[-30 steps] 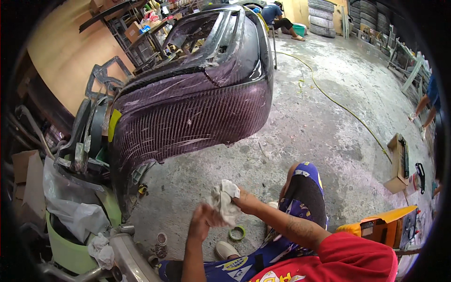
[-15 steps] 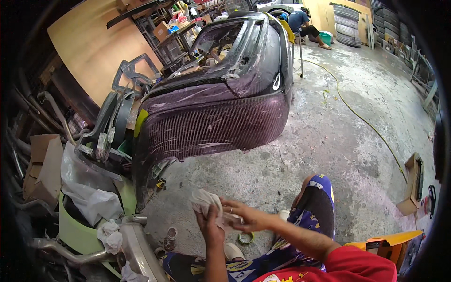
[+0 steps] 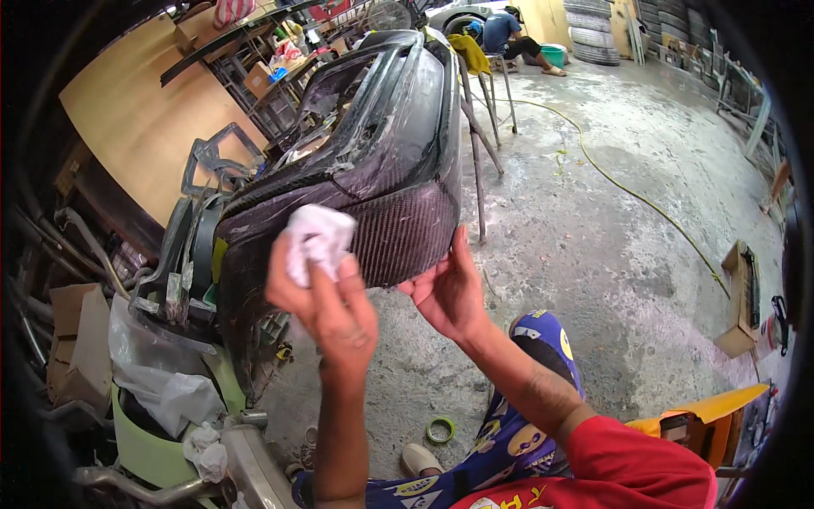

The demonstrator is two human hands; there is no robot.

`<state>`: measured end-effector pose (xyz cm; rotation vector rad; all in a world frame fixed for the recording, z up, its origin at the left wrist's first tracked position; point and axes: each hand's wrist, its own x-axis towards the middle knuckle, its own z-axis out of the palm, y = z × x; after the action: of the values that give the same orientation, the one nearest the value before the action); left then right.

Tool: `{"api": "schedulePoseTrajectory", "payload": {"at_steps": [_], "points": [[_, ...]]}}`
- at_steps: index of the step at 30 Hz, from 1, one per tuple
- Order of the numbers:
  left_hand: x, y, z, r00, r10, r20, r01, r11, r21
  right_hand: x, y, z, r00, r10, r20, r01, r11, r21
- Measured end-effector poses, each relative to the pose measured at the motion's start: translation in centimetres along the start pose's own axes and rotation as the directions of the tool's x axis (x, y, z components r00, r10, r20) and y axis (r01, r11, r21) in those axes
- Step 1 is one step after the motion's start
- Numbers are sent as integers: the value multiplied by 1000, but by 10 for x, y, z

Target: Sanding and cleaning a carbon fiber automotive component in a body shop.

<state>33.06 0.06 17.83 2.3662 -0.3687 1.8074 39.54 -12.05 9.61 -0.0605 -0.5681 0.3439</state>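
Observation:
A bunched white cloth (image 3: 318,242) is pinched in the fingers of my left hand (image 3: 326,310), slightly smeared by motion. It is held up in front of a large dark car body panel (image 3: 394,233) with a purplish carbon-fibre weave and pale streaks; whether cloth and panel touch I cannot tell. My right hand (image 3: 449,293) grips the lower right corner of the panel. Its thumb points up along the side edge, and the other fingers reach left at the bottom edge, partly hidden.
A metal stand (image 3: 475,161) stands behind the panel, with a yellow cloth (image 3: 469,53) on top. A yellow hose (image 3: 623,191) crosses the concrete floor. Green tape (image 3: 440,430) lies near my foot. Left are a light-green part (image 3: 144,433) and a silver muffler (image 3: 259,462). A person (image 3: 509,38) sits far back.
My hands were together on the cloth above the floor. Now the left has lifted the cloth up to the panel, and the right has taken hold of the panel's lower corner. The view has shifted.

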Motion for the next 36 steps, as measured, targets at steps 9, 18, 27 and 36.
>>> {"api": "schedulePoseTrajectory", "payload": {"at_steps": [9, 18, 27, 36], "points": [[6, 40, 40, 984, 175, 46, -177, 982, 58, -3, 3, 24, 987, -73, -143, 63, 995, -74], [-34, -73, -30, 990, -104, -91, 125, 955, 268, -4, 3, 9, 995, -53, 83, 63, 990, -123], [-87, -158, -126, 904, -326, -275, 378, 912, 161, 0, 7, -1, 993, -23, 113, 35, 994, -102], [-77, -166, -150, 930, -319, -183, 334, 941, 56, -28, 104, -27, 983, 183, -29, -184, 946, -266]]}}
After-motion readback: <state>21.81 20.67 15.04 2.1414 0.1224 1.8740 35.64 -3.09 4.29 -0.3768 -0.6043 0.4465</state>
